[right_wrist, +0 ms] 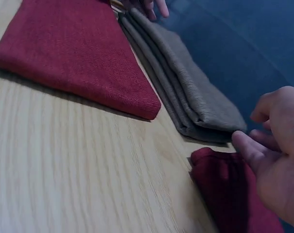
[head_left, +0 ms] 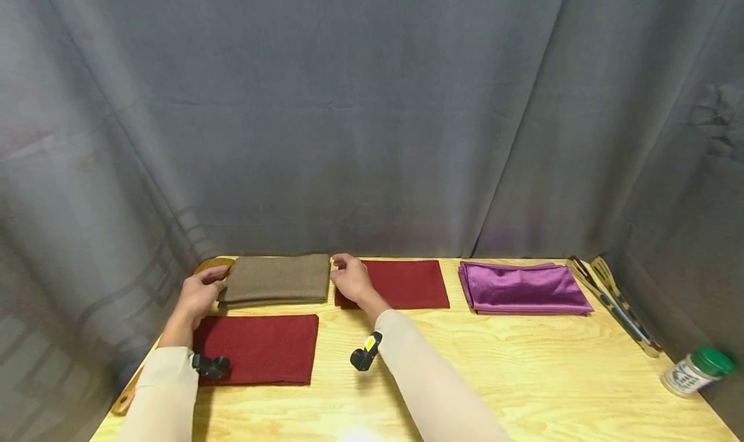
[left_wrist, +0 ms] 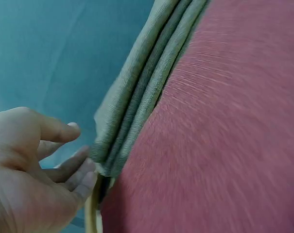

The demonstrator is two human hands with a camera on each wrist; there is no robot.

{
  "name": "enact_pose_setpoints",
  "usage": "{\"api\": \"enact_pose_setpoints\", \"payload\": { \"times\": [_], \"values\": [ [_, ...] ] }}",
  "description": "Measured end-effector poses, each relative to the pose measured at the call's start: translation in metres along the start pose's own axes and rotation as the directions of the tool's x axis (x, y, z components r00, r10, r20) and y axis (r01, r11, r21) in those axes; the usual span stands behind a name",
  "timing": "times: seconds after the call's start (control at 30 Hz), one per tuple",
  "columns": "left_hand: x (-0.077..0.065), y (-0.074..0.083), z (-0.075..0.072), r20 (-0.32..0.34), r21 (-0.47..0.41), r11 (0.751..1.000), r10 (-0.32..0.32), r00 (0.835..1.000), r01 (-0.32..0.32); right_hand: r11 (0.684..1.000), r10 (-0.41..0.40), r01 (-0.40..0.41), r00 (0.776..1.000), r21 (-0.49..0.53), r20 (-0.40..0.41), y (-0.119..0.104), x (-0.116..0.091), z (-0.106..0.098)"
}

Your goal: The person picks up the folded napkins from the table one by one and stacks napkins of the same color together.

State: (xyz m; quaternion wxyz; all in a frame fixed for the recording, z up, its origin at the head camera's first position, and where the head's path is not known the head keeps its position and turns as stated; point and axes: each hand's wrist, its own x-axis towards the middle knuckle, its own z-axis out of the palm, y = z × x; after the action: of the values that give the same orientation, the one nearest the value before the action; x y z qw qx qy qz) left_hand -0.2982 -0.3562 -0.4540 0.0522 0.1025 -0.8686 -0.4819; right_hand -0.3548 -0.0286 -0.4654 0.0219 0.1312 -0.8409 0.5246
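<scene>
Cloth, brown (head_left: 276,278), between left hand (head_left: 197,295), right hand (head_left: 352,279); tabletop (head_left: 273,309) along near edge.

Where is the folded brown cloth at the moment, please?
In the head view, the brown cloth lies at the back left of the table, between the left hand and the right hand, behind a red cloth.

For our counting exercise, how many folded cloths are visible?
4: brown cloth at back left, one red cloth in front of it, another red cloth to its right, purple cloth farthest right.
</scene>
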Motion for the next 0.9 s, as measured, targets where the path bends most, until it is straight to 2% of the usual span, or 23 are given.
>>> {"api": "enact_pose_setpoints", "payload": {
  "times": [0.17,0.3,0.4,0.5,0.67,0.9],
  "values": [
    [-0.023,0.013,-0.006,0.011,0.018,0.997,0.081,0.997,-0.082,0.996,-0.038,0.037,0.999,0.077,0.016,-0.002,-0.011,-0.014],
    [-0.047,0.016,-0.004,0.004,0.043,0.990,0.132,0.991,-0.132,0.986,-0.066,0.060,0.997,0.153,0.035,-0.002,-0.031,-0.020],
    [-0.068,0.015,0.000,-0.004,0.070,0.982,0.174,0.985,-0.173,0.974,-0.054,0.043,0.998,0.221,0.045,-0.002,-0.049,-0.023],
    [-0.086,0.009,0.000,-0.016,0.086,0.974,0.213,0.977,-0.211,0.959,-0.041,0.020,0.997,0.282,0.069,-0.006,-0.069,-0.025],
    [-0.110,-0.008,-0.004,-0.048,0.081,0.970,0.232,0.971,-0.228,0.953,-0.057,0.017,0.991,0.304,0.124,-0.012,-0.099,-0.024],
    [-0.119,-0.026,-0.002,-0.042,0.026,0.978,0.206,0.978,-0.205,0.940,-0.032,-0.028,0.985,0.340,0.169,-0.009,-0.127,-0.008]
  ]
}}
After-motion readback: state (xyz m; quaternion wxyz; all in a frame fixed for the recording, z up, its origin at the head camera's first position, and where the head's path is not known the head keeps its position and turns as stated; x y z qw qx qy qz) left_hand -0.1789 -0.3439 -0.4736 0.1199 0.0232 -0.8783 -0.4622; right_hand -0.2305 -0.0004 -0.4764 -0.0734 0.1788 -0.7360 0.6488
